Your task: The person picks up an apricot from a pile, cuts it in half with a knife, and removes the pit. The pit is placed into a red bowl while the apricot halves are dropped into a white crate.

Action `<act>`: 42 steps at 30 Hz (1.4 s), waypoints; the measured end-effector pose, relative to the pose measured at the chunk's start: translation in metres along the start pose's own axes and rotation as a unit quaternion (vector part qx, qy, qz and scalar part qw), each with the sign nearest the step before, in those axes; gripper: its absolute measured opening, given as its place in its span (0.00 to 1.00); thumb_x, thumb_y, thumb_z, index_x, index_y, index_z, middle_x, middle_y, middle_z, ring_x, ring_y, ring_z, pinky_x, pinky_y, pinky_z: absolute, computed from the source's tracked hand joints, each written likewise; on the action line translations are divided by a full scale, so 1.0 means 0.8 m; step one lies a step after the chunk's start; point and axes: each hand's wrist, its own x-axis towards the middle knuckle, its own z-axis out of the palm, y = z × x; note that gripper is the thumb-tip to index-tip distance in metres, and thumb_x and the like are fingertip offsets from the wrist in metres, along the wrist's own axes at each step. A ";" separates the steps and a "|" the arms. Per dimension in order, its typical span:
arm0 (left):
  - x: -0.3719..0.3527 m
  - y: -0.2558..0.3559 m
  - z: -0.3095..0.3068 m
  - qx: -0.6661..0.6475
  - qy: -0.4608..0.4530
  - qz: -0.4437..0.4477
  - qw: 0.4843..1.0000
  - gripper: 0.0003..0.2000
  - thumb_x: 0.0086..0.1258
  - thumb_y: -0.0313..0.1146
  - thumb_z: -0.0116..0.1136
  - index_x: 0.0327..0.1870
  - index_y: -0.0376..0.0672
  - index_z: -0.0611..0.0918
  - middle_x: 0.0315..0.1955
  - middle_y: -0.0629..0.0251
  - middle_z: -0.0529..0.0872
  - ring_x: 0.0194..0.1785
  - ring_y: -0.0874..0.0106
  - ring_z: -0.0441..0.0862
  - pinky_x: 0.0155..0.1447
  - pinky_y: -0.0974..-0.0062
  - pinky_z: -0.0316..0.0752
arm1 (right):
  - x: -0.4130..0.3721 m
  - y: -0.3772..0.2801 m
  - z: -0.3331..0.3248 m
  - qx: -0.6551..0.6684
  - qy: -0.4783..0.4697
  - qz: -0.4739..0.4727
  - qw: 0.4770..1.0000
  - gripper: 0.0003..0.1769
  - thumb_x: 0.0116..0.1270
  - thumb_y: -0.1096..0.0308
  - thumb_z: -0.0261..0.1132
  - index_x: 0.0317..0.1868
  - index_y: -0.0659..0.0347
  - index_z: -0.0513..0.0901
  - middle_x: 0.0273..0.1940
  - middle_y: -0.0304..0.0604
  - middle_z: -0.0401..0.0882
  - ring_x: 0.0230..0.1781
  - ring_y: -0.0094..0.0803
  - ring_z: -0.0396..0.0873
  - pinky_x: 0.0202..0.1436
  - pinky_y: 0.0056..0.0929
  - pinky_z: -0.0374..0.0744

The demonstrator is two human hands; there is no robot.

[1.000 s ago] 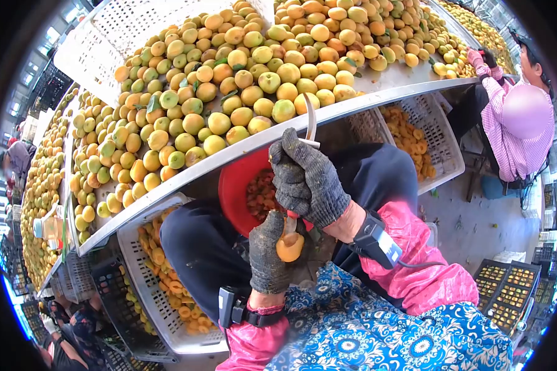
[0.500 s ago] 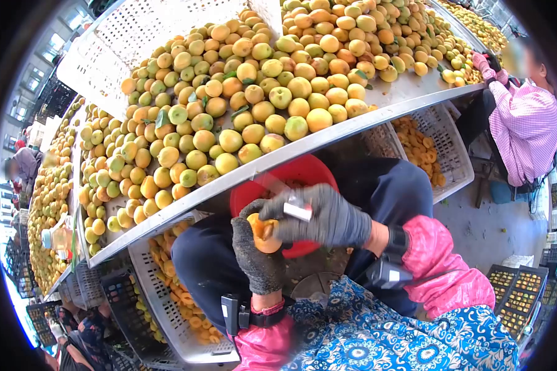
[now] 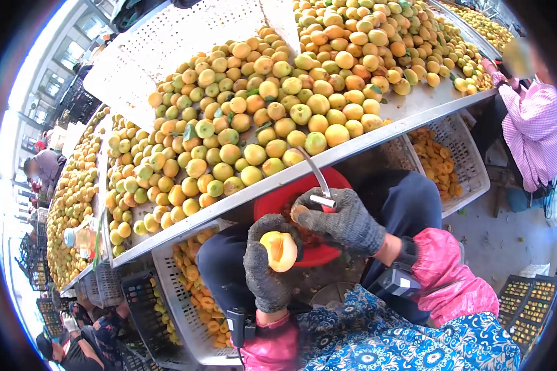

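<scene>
A pale orange, opened apricot rests in my left hand, its hollow side facing up between thumb and fingers. Just to its right, my right hand is closed around a curved metal tool with a white-and-silver handle, its thin strip pointing up toward the table edge. At the right hand's fingertips is a small brown piece, perhaps a pit. Both hands wear dark grey gloves. Below and behind them sits a red basin with brownish bits inside, between my knees.
A metal-edged table heaped with apricots spans the front. White crates of opened apricots stand under it, left and right. A person in pink checks sits at right; others are at left. Black trays lie lower right.
My hands have moved apart; the right one has drawn away from the apricot, with the tool now pointing up. The apricot's open side shows more. The whole view has shifted slightly.
</scene>
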 end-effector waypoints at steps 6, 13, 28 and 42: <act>-0.009 0.065 -0.040 0.080 -0.015 0.048 0.996 0.29 0.66 0.53 0.53 0.51 0.31 0.76 0.42 0.54 0.81 0.44 0.65 0.79 0.51 0.72 0.74 | 0.019 0.034 -0.025 -0.367 0.046 -0.196 0.908 0.22 0.58 0.60 0.72 0.50 0.60 0.79 0.34 0.45 0.83 0.35 0.38 0.83 0.42 0.33 0.80; -0.005 0.159 -0.121 0.665 0.107 0.113 0.730 0.13 0.66 0.30 0.57 0.49 0.34 0.80 0.40 0.57 0.82 0.49 0.66 0.80 0.56 0.70 0.73 | 0.011 0.025 -0.024 -0.408 0.006 -0.144 0.902 0.17 0.65 0.53 0.64 0.45 0.58 0.78 0.29 0.53 0.81 0.33 0.51 0.82 0.38 0.46 0.79; 0.270 0.032 -0.031 0.789 -0.241 0.178 0.536 0.24 0.57 0.40 0.67 0.55 0.45 0.79 0.50 0.56 0.81 0.54 0.54 0.76 0.58 0.58 0.71 | 0.025 0.017 -0.069 -0.389 0.062 -0.102 0.913 0.18 0.67 0.58 0.64 0.52 0.58 0.77 0.35 0.54 0.82 0.37 0.51 0.83 0.40 0.42 0.80; 0.157 0.021 0.015 0.346 -0.125 0.043 0.929 0.26 0.75 0.46 0.49 0.64 0.34 0.69 0.55 0.57 0.76 0.57 0.64 0.76 0.59 0.64 0.76 | 0.018 0.003 -0.036 -0.087 0.116 -0.162 0.976 0.14 0.67 0.69 0.63 0.51 0.65 0.80 0.40 0.52 0.83 0.31 0.41 0.83 0.34 0.36 0.80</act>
